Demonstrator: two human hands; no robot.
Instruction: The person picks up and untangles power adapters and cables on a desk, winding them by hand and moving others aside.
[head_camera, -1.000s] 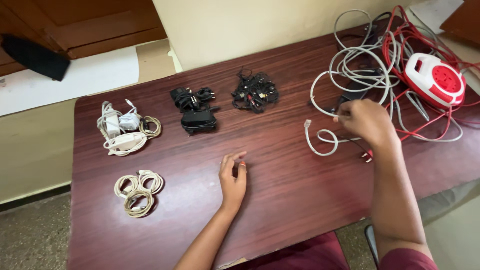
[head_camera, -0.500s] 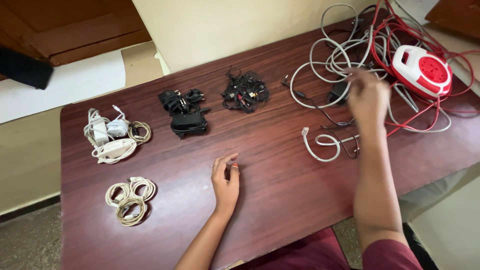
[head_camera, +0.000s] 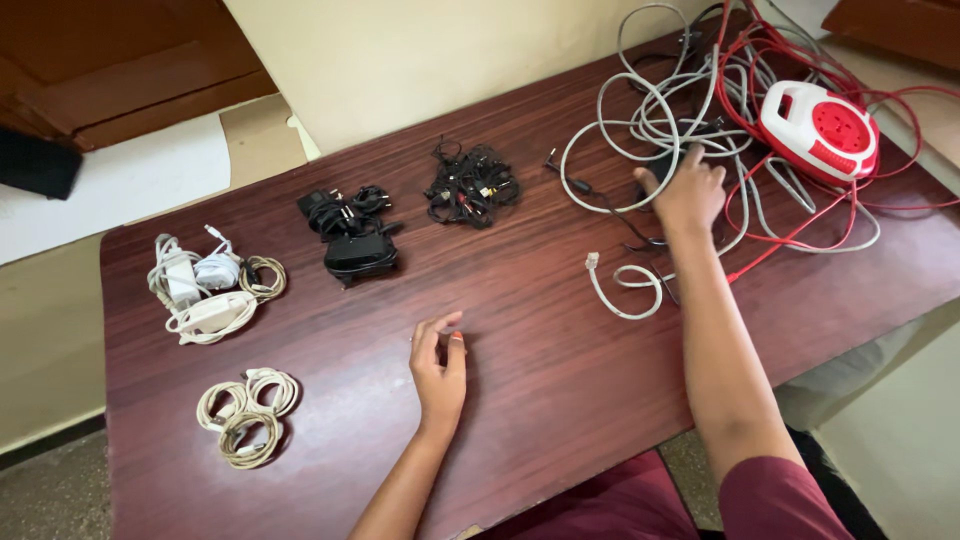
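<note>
My right hand reaches into a tangle of grey cables at the table's far right. Its fingers are spread over the wires and a dark object that it mostly hides. A red and white extension reel lies just right of it, with red cable looped around. A grey cable end with a clear plug curls on the table below my right wrist. My left hand rests flat and empty on the dark wooden table near the middle.
Sorted bundles lie to the left: small black wires, a black adapter with cord, white chargers and beige coiled cables. A cream wall borders the far edge.
My right hand let go of the grey cable near the clear plug and moved farther into the tangle. My left hand stayed put. The view shifted slightly.
</note>
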